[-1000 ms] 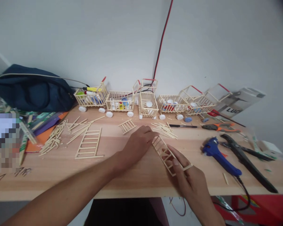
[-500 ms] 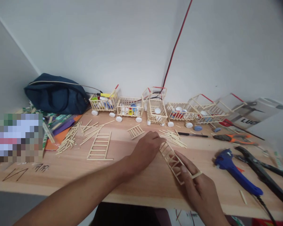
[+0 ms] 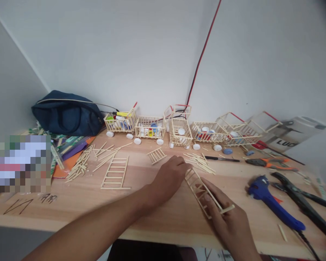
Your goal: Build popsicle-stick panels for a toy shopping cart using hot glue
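A small ladder-like frame of thin wooden sticks (image 3: 203, 192) lies slanted on the wooden table (image 3: 157, 214). My left hand (image 3: 170, 177) grips its far end with curled fingers. My right hand (image 3: 228, 217) holds its near end, fingers pressed along the rails, and a loose stick pokes out beside my index finger. A pile of loose sticks (image 3: 199, 160) lies just beyond the frame.
A larger stick ladder (image 3: 115, 173) and a small one (image 3: 156, 155) lie to the left. Several stick carts with bottle-cap wheels (image 3: 179, 130) line the wall. A blue glue gun (image 3: 271, 199), black cutters (image 3: 301, 203) and orange pliers (image 3: 268, 162) lie at right. A dark bag (image 3: 66, 114) sits at back left.
The view has swung left and tipped slightly. Both hands stay on the stick frame, which has kept its place between them.
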`<act>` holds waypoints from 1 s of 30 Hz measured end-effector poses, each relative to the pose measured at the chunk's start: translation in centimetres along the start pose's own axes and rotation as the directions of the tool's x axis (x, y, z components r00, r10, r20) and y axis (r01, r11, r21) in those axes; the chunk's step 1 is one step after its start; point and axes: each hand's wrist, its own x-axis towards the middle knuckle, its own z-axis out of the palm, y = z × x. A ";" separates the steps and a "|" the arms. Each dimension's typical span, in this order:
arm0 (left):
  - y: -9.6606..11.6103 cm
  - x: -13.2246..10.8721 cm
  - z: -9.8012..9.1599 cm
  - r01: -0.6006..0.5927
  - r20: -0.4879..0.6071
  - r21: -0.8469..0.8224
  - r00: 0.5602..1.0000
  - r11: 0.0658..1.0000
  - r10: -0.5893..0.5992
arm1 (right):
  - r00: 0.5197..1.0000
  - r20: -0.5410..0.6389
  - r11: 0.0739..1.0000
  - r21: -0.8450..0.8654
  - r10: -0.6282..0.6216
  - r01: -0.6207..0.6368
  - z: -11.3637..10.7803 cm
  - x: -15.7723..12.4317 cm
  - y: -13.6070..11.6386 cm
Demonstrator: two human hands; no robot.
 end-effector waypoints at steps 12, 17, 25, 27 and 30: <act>0.1 0.0 -0.1 0.046 -0.011 -0.054 0.999 0.997 -0.046 | 0.999 -0.007 0.999 0.008 -0.043 0.043 -0.1 0.4 -0.4; 0.1 0.1 -0.5 0.060 -0.016 -0.038 0.998 0.997 -0.061 | 0.999 -0.036 0.999 0.025 -0.028 0.029 0.2 0.7 -0.9; -0.6 -0.1 -0.4 0.053 -0.042 -0.113 0.997 0.992 -0.058 | 0.999 -0.037 0.997 0.082 0.005 -0.002 0.2 0.6 -1.1; -0.8 -0.2 -0.4 0.083 -0.048 -0.126 0.995 0.989 -0.090 | 1.000 -0.022 0.995 0.097 0.014 -0.012 0.2 0.6 -1.1; -0.9 -0.2 -0.4 0.122 -0.056 -0.160 0.990 0.980 -0.132 | 1.000 -0.012 0.993 0.113 0.020 -0.018 0.2 0.5 -1.1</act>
